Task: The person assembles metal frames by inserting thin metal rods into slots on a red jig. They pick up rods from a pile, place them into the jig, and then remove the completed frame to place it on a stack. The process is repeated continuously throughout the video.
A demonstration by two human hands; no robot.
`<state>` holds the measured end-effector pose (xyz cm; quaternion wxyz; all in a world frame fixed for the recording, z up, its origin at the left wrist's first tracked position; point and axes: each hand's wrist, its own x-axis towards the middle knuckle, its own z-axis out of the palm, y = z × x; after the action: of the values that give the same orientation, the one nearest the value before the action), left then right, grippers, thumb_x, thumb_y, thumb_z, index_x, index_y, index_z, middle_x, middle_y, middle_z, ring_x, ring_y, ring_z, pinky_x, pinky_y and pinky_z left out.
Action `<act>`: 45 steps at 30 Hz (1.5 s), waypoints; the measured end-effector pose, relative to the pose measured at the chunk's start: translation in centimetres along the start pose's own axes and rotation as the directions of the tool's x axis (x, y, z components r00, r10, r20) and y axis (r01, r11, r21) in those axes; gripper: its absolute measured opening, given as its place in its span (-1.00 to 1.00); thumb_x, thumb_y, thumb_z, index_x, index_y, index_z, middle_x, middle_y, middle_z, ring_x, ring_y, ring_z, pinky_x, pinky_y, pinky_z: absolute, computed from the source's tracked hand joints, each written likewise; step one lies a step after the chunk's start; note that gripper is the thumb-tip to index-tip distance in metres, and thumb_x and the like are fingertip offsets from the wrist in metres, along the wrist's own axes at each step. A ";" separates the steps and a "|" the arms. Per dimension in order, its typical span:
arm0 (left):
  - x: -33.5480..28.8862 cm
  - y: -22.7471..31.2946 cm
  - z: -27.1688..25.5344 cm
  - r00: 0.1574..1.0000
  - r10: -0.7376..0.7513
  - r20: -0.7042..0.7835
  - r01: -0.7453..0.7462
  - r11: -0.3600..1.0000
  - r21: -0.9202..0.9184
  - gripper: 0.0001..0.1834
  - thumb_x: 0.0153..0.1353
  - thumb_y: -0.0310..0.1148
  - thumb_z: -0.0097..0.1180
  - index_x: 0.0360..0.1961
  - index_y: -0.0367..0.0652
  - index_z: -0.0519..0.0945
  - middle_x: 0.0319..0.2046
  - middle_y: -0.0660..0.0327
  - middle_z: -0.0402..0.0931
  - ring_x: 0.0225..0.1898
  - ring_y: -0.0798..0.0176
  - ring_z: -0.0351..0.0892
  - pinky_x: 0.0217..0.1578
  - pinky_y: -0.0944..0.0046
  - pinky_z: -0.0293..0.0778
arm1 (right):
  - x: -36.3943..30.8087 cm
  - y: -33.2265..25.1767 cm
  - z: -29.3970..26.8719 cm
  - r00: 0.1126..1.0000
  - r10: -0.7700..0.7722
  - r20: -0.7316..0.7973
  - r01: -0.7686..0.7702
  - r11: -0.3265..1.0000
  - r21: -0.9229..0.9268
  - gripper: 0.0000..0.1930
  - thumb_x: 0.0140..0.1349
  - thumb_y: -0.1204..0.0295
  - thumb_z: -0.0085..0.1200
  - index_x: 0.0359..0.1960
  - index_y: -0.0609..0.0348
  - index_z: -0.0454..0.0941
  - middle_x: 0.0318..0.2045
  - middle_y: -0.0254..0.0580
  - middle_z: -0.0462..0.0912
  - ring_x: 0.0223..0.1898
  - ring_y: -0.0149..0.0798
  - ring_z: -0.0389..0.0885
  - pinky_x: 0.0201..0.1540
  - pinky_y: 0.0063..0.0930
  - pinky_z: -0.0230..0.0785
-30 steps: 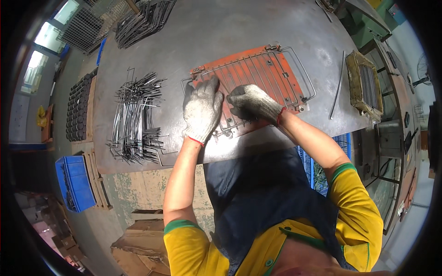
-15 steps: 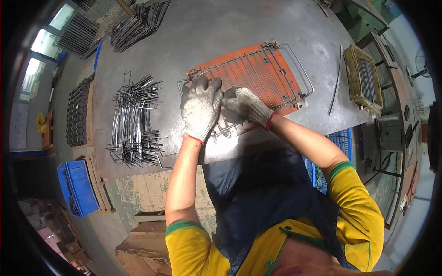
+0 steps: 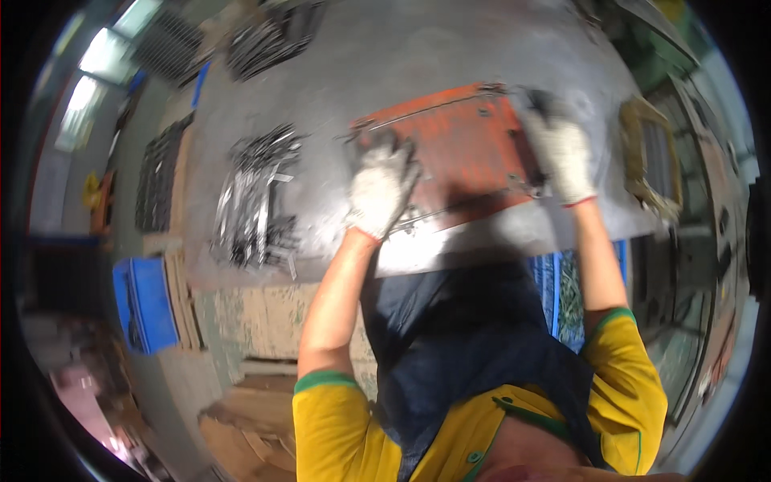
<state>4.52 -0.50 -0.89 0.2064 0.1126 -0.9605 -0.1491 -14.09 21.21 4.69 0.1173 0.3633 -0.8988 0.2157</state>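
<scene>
An orange-red metal plate [image 3: 470, 149] with small fittings along its edges lies on the grey metal table. Thin wire rods run across it, mostly smeared by motion. My left hand [image 3: 381, 185], in a white work glove with dark fingertips, rests over the plate's left end, fingers somewhat apart. Beyond the plate's right end is my right hand [image 3: 564, 153], gloved the same way. Its fingers are too blurred to show whether they grip the wire there.
Loose metal wires [image 3: 259, 197] are heaped left of the plate. Bent wires [image 3: 273, 40] lie at the far left. A yellowish bin [image 3: 633, 153] stands at the table's right. Below the left edge is a blue crate [image 3: 144, 305]; another blue crate [image 3: 548, 289] sits beneath the front edge.
My right hand has moved from beside my left hand to the plate's right end. My left hand stays at the left end. The whole view has shifted and blurred.
</scene>
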 end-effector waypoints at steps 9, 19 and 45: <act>3.7 0.2 0.8 0.924 0.378 -0.061 -0.364 0.917 0.163 -0.61 0.25 -0.19 0.04 0.03 -0.17 0.51 0.05 0.02 0.46 0.04 -0.12 0.44 0.14 -0.19 0.25 | -2.7 6.3 4.7 0.916 0.377 0.135 -0.398 0.817 0.418 -0.54 0.31 0.28 -0.14 0.25 0.04 0.36 -0.48 0.01 0.61 -0.60 -0.11 0.59 -0.44 -0.21 0.44; 7.3 4.0 5.4 0.958 0.282 0.055 -0.287 0.947 0.146 -0.60 0.23 -0.17 0.07 0.00 -0.19 0.49 -0.01 0.02 0.47 0.15 -0.05 0.35 0.20 -0.18 0.14 | -3.6 8.3 7.1 0.973 0.228 -0.035 -0.204 0.921 0.330 -0.68 0.26 0.39 -0.08 0.03 0.15 0.46 -0.10 0.04 0.59 -0.28 0.03 0.62 -0.23 -0.15 0.46; 10.4 5.0 4.3 0.967 0.147 0.209 -0.169 0.981 0.092 -0.54 0.20 -0.09 0.05 0.01 -0.18 0.50 -0.02 0.01 0.47 0.02 -0.11 0.40 0.12 -0.08 0.20 | -3.9 8.2 7.8 0.948 0.317 -0.032 -0.276 0.866 0.417 -0.53 0.31 0.28 -0.11 0.27 -0.06 0.30 -0.25 -0.01 0.67 -0.39 0.05 0.65 -0.27 -0.10 0.50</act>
<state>-7.38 2.33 0.81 0.1128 0.0312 -0.9890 -0.0901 -17.49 25.16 -6.05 0.0493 0.2259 -0.8721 0.4313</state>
